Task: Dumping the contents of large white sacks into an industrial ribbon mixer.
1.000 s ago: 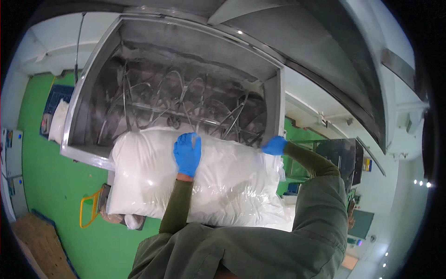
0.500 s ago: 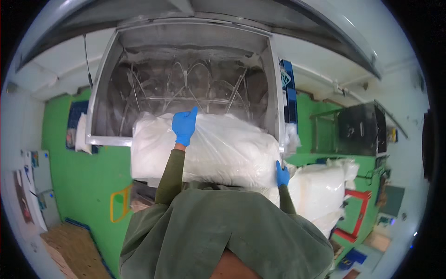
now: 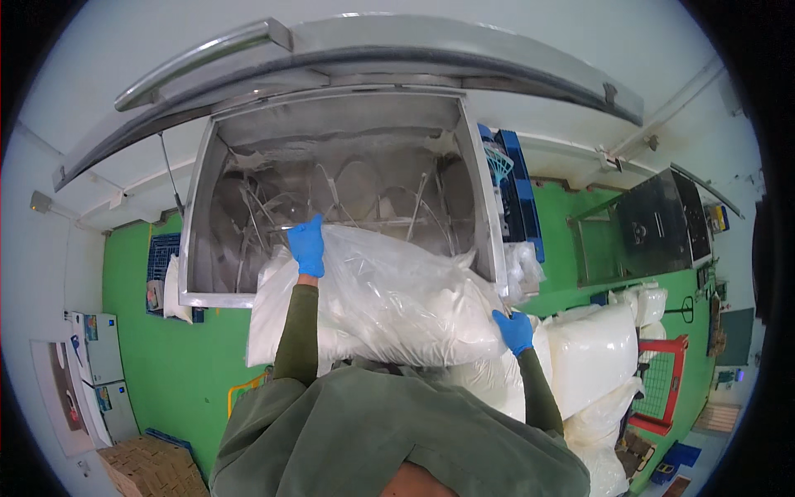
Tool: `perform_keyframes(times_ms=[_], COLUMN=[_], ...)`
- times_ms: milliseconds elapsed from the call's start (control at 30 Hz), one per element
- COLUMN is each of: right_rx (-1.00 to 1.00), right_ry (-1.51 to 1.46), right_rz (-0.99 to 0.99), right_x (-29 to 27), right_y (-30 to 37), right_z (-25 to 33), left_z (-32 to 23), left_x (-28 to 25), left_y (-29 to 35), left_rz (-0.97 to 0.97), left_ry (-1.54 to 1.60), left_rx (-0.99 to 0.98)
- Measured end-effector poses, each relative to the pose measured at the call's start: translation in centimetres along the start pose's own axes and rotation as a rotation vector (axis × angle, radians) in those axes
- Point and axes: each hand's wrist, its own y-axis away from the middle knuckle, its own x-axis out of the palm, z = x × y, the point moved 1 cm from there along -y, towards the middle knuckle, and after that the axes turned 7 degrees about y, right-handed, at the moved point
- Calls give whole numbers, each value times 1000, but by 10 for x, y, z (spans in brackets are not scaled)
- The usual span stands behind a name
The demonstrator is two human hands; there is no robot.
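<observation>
A large clear plastic bag (image 3: 389, 302) full of white material leans on the front edge of a steel mixer trough (image 3: 489, 199). Its loose upper plastic reaches in over the trough. My left hand (image 3: 307, 248), in a blue glove, is closed on the plastic at the bag's upper left. At the bag's right end, my right hand (image 3: 515, 331), also blue-gloved, grips the plastic near the trough's front right corner. Curved metal mixing blades (image 3: 331, 186) show inside the trough, with part of them hidden behind the bag.
A raised lid (image 3: 364, 62) spans the far side of the trough. More filled white bags (image 3: 592, 356) are stacked at my right, near a red frame (image 3: 665, 398). Blue pallets (image 3: 520, 195) stand beyond the trough's right side. A cardboard stack (image 3: 153, 468) lies at the lower left.
The view has shifted, bringing more of the lid into sight. The bag looks flatter and slacker on top, with its plastic drawn up. Both hands stay at the bag.
</observation>
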Motion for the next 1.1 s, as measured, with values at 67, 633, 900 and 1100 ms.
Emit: perform_keyframes(times_ms=[67, 633, 900, 1100], right_rx=[-56, 355, 295, 339], right_ry=[-28, -970, -1041, -789], right_rz=[-20, 54, 6, 94], right_x=[-8, -20, 1, -10], right_y=[-17, -147, -134, -146], right_z=[19, -18, -89, -77], left_z=[4, 121, 289, 294], left_x=[4, 141, -153, -201], left_y=[-28, -66, 124, 261], left_rz=[17, 454, 347, 246], left_ry=[-51, -116, -514, 480], left_rx=[8, 141, -866, -1216])
